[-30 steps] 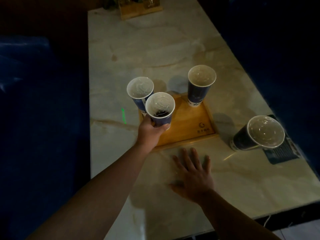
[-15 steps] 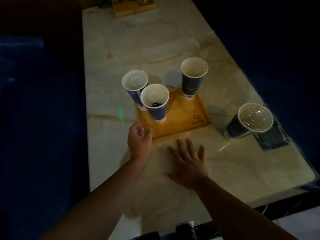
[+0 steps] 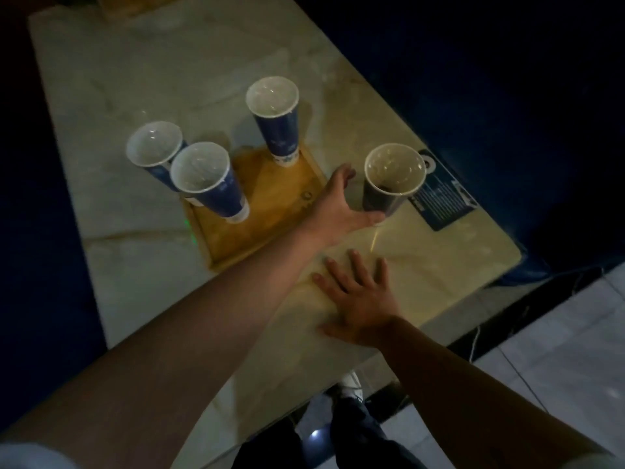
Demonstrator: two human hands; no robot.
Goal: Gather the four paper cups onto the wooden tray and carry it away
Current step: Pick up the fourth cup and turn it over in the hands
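The wooden tray (image 3: 270,204) lies on a marble table. A blue paper cup (image 3: 220,194) stands at its near left and another (image 3: 279,133) at its far right corner. A third cup (image 3: 154,143) is at the far left, its base hidden behind the near-left cup. The fourth cup (image 3: 394,170) stands on the table just right of the tray. My left hand (image 3: 338,201) reaches across the tray to it, spread in a C, thumb at the cup's base and fingers a little to its left. My right hand (image 3: 358,296) rests flat on the table, nearer to me.
A dark printed card (image 3: 443,201) lies right behind the fourth cup, near the table's right edge (image 3: 500,265). A wooden object (image 3: 115,5) sits at the table's far end. Dark blue seating flanks both sides. Tiled floor (image 3: 558,333) shows at the lower right.
My left hand let go of the near-left cup on the tray, drew back, then crossed right to the fourth cup. My right hand stayed flat on the table.
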